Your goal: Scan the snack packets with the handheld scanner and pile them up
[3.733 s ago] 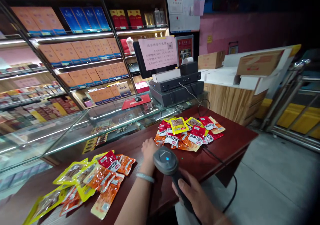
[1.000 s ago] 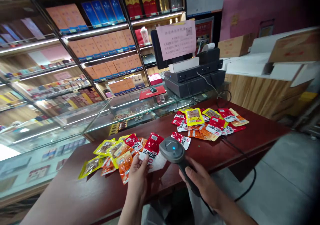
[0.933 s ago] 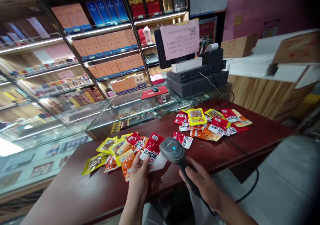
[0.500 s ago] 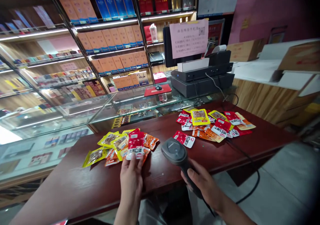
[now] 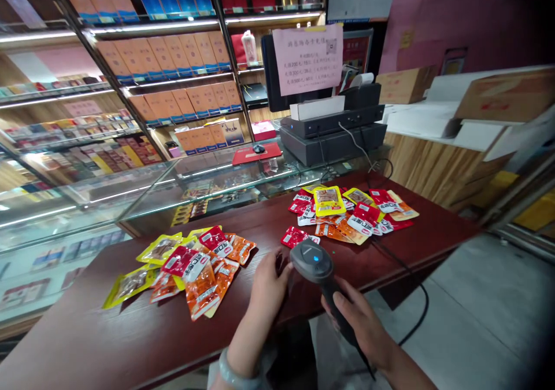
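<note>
My right hand [image 5: 353, 309] is wrapped round the handle of a black barcode scanner [image 5: 312, 260], whose top light glows blue. My left hand [image 5: 269, 280] hovers over the table just left of the scanner head, fingers curved and apart, with no packet visible in it. A red and white snack packet [image 5: 295, 236] lies just beyond, partly behind the scanner. To the left is a loose pile of snack packets, with a red one [image 5: 186, 262] on top, beside orange packets [image 5: 202, 291] and yellow packets [image 5: 160, 248]. Another pile, topped by a yellow packet [image 5: 329, 201], lies at the right.
The dark red table [image 5: 143, 343] meets a glass display counter [image 5: 151, 196]. Behind it stand a cash drawer [image 5: 333, 143], a monitor with a pink notice [image 5: 307, 60], and a mouse on a red pad [image 5: 256, 153]. The scanner's cable [image 5: 420, 286] hangs over the table's right edge.
My left hand has let go of a red packet on the left pile and moved right, towards the scanner. The scanner's light has turned blue. The view has shifted rightward.
</note>
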A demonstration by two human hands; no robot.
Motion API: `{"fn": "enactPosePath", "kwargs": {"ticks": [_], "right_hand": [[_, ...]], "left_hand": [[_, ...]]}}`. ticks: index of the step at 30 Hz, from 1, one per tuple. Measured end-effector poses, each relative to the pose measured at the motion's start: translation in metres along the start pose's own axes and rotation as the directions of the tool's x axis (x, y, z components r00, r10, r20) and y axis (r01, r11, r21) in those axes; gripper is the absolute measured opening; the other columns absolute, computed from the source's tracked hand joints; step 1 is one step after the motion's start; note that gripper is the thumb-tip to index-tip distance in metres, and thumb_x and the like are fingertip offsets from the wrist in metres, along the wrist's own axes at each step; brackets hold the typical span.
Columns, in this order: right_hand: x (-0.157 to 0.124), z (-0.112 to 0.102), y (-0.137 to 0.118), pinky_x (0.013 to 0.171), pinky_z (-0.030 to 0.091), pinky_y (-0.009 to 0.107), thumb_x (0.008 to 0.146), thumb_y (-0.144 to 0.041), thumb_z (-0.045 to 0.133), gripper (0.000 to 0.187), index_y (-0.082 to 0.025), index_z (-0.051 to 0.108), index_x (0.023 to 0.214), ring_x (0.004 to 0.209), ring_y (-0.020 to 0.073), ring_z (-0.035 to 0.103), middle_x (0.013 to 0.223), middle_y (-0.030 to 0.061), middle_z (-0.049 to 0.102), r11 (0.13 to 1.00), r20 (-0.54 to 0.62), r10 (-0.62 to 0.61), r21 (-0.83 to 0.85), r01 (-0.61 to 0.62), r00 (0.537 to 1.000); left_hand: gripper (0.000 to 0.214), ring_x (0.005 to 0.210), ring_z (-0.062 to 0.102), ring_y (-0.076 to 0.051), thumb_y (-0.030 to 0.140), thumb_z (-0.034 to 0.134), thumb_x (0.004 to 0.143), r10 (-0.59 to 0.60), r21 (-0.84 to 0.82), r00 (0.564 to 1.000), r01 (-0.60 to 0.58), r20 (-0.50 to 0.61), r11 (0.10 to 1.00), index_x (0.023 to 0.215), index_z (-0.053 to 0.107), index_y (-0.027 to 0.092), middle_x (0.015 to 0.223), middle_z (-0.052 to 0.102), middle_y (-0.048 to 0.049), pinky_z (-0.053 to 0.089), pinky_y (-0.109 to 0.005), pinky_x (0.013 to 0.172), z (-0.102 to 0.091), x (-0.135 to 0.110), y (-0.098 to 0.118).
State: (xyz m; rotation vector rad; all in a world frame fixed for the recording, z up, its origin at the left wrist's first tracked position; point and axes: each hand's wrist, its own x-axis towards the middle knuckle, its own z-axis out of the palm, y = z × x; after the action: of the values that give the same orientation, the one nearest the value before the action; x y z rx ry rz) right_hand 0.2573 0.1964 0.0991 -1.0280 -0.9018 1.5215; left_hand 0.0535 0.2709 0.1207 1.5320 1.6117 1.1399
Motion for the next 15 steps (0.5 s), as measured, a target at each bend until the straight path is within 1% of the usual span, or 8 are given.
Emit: {"fn": "enactPosePath", "kwargs": {"ticks": [1,3,5,7,9,11,13,15], "right_hand": [[0.001,-0.003,0.0,0.061,0.049,0.03,0.082,-0.068,0.077,0.061,-0.021,0.075,0.122,0.063,0.0168,0.056,0.076,0.0024,0.067,1.0,-0.01,-0.004,0.011,0.005,1.0],[0.002,-0.009,0.001,0.06,0.048,0.029,0.081,-0.068,0.078,0.062,-0.022,0.075,0.121,0.062,0.0161,0.055,0.075,0.0019,0.067,0.999,-0.034,-0.012,0.035,0.013,0.999],[0.002,-0.012,0.003,0.059,0.048,0.029,0.079,-0.069,0.079,0.063,-0.022,0.075,0.121,0.06,0.0157,0.055,0.074,0.0015,0.067,0.998,-0.059,-0.015,0.054,0.018,0.998],[0.003,-0.015,0.005,0.059,0.048,0.029,0.077,-0.069,0.081,0.064,-0.022,0.075,0.121,0.06,0.0163,0.056,0.076,0.0021,0.068,0.998,-0.081,-0.001,0.07,0.006,0.997],[0.003,-0.017,0.006,0.059,0.048,0.029,0.077,-0.068,0.081,0.065,-0.021,0.074,0.122,0.063,0.0178,0.059,0.078,0.0036,0.07,0.997,-0.092,0.013,0.073,-0.006,0.996],[0.003,-0.019,0.006,0.06,0.048,0.03,0.077,-0.069,0.08,0.066,-0.021,0.074,0.123,0.065,0.0189,0.059,0.078,0.0042,0.071,0.998,-0.099,0.002,0.067,0.005,0.995],[0.004,-0.021,0.005,0.061,0.048,0.03,0.077,-0.07,0.08,0.067,-0.021,0.075,0.122,0.066,0.0193,0.06,0.077,0.0041,0.07,0.998,-0.101,-0.016,0.066,0.023,0.995],[0.004,-0.021,0.003,0.061,0.049,0.031,0.076,-0.07,0.081,0.068,-0.02,0.075,0.123,0.067,0.0195,0.06,0.077,0.0038,0.07,0.996,-0.099,-0.02,0.079,0.028,0.995]], "left_hand": [[0.046,0.119,0.064,-0.034,0.026,0.074,0.079,0.073,0.229,0.997,-0.072,0.006,0.971,0.123,0.071,0.014,0.122,0.072,-0.0185,0.045,-0.05,0.109,0.007,0.006,0.004],[0.046,0.12,0.061,-0.036,0.027,0.064,0.086,0.134,0.573,0.99,-0.127,0.03,0.81,0.129,0.067,0.01,0.123,0.07,-0.0218,0.042,-0.05,0.109,0.018,0.018,0.011],[0.042,0.115,0.061,-0.037,0.031,0.056,0.092,0.119,0.744,0.992,-0.103,0.032,0.66,0.125,0.067,0.006,0.117,0.069,-0.0239,0.044,-0.047,0.102,0.026,0.031,0.018],[0.041,0.112,0.061,-0.038,0.036,0.054,0.094,0.083,0.815,0.996,-0.08,0.039,0.574,0.118,0.068,0.006,0.114,0.069,-0.0251,0.045,-0.045,0.095,0.033,0.043,0.024],[0.039,0.113,0.06,-0.038,0.037,0.054,0.095,0.042,0.837,0.997,-0.072,0.059,0.543,0.115,0.067,0.007,0.116,0.067,-0.0265,0.045,-0.043,0.091,0.038,0.054,0.029],[0.034,0.116,0.06,-0.037,0.035,0.055,0.094,-0.015,0.834,0.995,-0.071,0.094,0.547,0.114,0.065,0.008,0.12,0.065,-0.0273,0.044,-0.041,0.092,0.043,0.064,0.033],[0.03,0.118,0.06,-0.036,0.034,0.058,0.093,-0.06,0.81,0.992,-0.056,0.111,0.583,0.112,0.062,0.011,0.124,0.065,-0.0274,0.043,-0.04,0.095,0.046,0.07,0.034],[0.033,0.115,0.063,-0.035,0.034,0.066,0.088,-0.05,0.738,0.994,-0.04,0.099,0.673,0.113,0.058,0.013,0.122,0.067,-0.0262,0.044,-0.039,0.093,0.047,0.074,0.032]]}}
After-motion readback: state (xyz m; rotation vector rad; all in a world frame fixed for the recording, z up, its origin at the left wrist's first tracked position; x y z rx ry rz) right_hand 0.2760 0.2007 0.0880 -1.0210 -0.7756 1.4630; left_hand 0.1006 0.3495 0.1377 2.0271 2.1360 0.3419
